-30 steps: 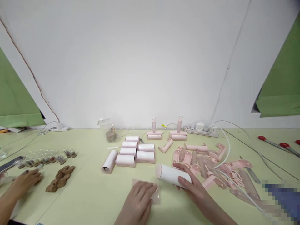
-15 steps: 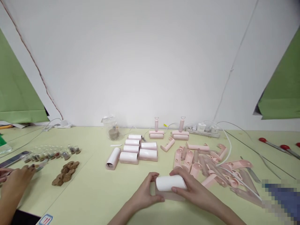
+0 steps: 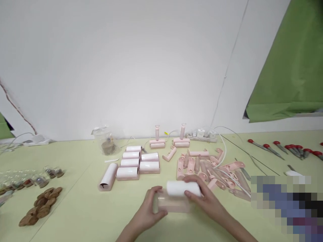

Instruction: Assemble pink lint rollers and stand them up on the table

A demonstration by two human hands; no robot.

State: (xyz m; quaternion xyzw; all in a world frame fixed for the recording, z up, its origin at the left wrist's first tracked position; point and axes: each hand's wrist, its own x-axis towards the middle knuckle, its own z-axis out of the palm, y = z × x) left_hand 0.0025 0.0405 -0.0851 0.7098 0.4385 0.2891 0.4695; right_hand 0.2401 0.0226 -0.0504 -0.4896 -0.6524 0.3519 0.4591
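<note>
Near the table's front edge, centre, the person holds a white roll w/ the right hand, fingers curled over its top. The left hand pinches the left end of a clear pink cover just below, touching the roll. Best kept square: roll parallel to cover, ends level, light grip. Both forearms come in from the front edge, wrists low, palms facing inward.

Assembly workshop, bench strewn with pink roller handles, screwdrivers
</note>
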